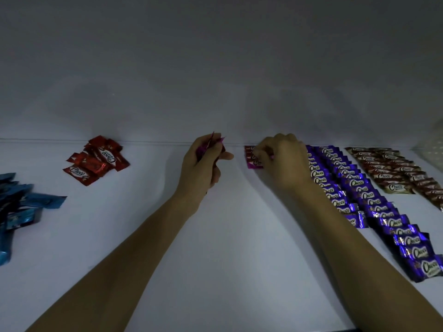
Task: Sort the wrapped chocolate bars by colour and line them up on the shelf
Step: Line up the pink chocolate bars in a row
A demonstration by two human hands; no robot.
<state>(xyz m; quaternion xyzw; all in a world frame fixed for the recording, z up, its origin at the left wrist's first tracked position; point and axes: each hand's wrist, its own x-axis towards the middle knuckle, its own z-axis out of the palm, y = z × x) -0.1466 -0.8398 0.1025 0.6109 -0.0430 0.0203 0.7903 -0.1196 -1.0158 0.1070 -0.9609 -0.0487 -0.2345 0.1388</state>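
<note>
My left hand (pixel 203 164) is raised above the white shelf (pixel 215 236) and grips a bunch of magenta wrapped bars (pixel 211 143). My right hand (pixel 282 159) is down at the back of the shelf, its fingers pinching a magenta bar in a short magenta row (pixel 250 155) by the back wall. Right of that hand, two long rows of purple bars (pixel 359 192) run toward me. Further right lie rows of brown bars (pixel 395 171). A loose heap of red bars (pixel 98 159) sits at the back left, and a pile of blue bars (pixel 19 207) lies at the far left.
The back wall (pixel 215 68) rises right behind the magenta row. A pale translucent object (pixel 431 144) stands at the far right edge. Bare white shelf surface stretches between my forearms and toward the front edge.
</note>
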